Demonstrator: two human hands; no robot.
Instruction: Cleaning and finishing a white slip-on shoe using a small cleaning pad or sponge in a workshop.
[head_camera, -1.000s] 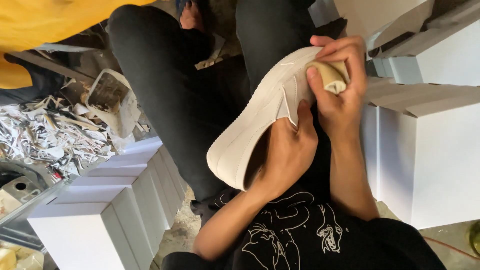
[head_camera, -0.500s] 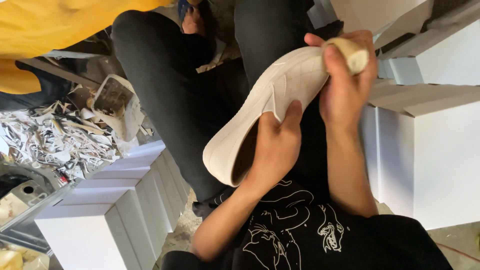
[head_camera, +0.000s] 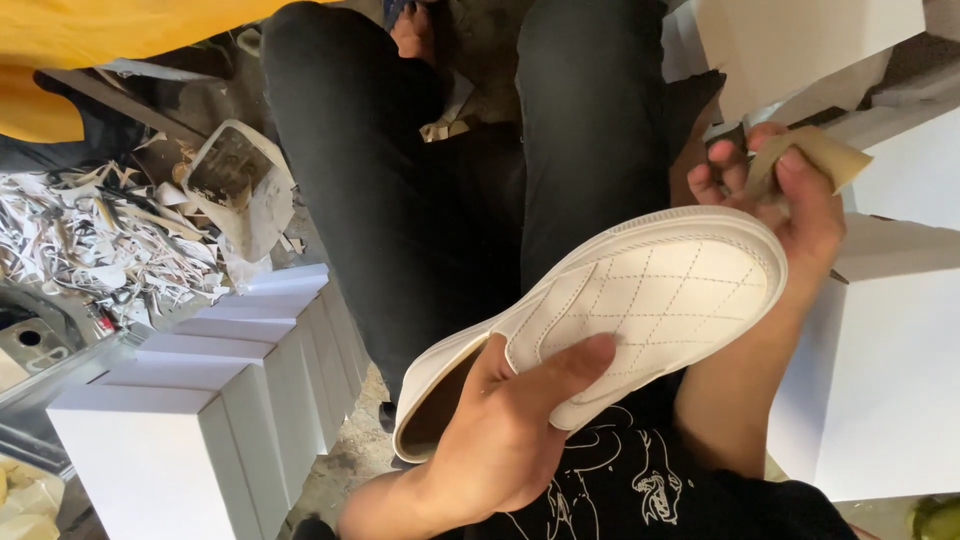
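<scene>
While our left hand (head_camera: 500, 440) grips the shoe (head_camera: 640, 300), our right-hand fingers (head_camera: 800, 190) pinch the sandpaper (head_camera: 810, 155); we'd rub lightly.

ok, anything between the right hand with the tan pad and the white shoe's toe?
Nothing visible. The right hand pinches the tan abrasive pad just past the toe of the white quilted slip-on shoe, with open air between pad and toe. The left hand grips the shoe's opening, clear of the toe.
</scene>
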